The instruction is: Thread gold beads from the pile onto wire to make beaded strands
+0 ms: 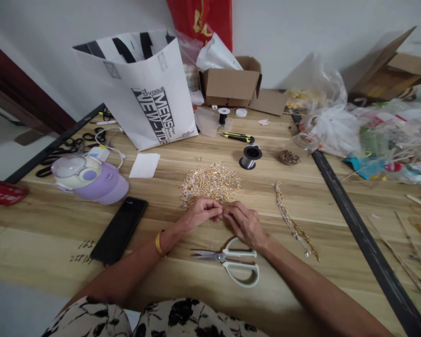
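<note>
My left hand (204,211) and my right hand (244,222) meet fingertip to fingertip at the near edge of a pile of gold and clear beads (210,182). Both are closed in a pinch; whatever sits between the fingertips is too small to make out. Just below my hands lie scissors (221,256) with pale handles, blades pointing left and slightly apart. To the right of my right hand, finished-looking strands of silver and gold chain (290,220) stretch along the wooden table (182,276).
Beyond the pile stand a spool of wire (250,158), a yellow-black cutter knife (237,137) and a dish of dark beads (289,157). A phone (119,230), a purple-white bottle (91,180) and a white paper bag (150,93) are leftward. Plastic bags (331,126) crowd the right.
</note>
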`<state>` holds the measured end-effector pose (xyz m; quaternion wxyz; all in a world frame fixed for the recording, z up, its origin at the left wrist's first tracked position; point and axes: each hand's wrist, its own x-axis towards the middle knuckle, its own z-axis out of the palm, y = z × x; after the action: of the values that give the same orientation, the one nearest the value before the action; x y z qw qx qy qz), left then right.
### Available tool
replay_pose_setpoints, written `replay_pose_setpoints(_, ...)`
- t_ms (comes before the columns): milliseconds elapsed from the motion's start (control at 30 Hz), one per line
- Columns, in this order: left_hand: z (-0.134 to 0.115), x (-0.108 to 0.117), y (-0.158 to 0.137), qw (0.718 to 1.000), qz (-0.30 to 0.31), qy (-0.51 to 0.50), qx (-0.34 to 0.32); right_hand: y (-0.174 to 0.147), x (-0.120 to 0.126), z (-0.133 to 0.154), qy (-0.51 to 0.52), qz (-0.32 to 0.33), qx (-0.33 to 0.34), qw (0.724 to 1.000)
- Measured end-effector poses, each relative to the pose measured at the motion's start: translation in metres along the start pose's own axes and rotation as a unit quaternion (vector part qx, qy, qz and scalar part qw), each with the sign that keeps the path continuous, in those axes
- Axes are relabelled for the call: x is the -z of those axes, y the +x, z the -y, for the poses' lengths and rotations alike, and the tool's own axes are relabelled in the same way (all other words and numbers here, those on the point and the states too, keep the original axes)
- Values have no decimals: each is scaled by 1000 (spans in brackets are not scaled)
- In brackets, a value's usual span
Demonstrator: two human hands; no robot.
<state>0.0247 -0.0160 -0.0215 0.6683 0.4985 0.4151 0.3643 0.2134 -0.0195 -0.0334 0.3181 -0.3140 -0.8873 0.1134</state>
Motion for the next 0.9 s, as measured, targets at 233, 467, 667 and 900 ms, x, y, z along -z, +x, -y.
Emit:
replay_pose_setpoints(233, -4, -1, -3, 1000, -16, -3, -1, 2, 1, 1, -7, -1, -11, 1000)
replay_pose_setpoints(467, -7, -2, -4, 1000, -8, -1, 3, 1, 2, 2, 1, -20, -6, 1000)
replay_pose_setpoints(667, -2, 0, -2, 1000, -10, -10, 7, 0, 1, 1, 1, -13, 19, 1000)
replay_pose_setpoints(900, -2, 2, -2, 1000, -17, -5, -4, -1, 2, 3, -10, 2, 34, 999)
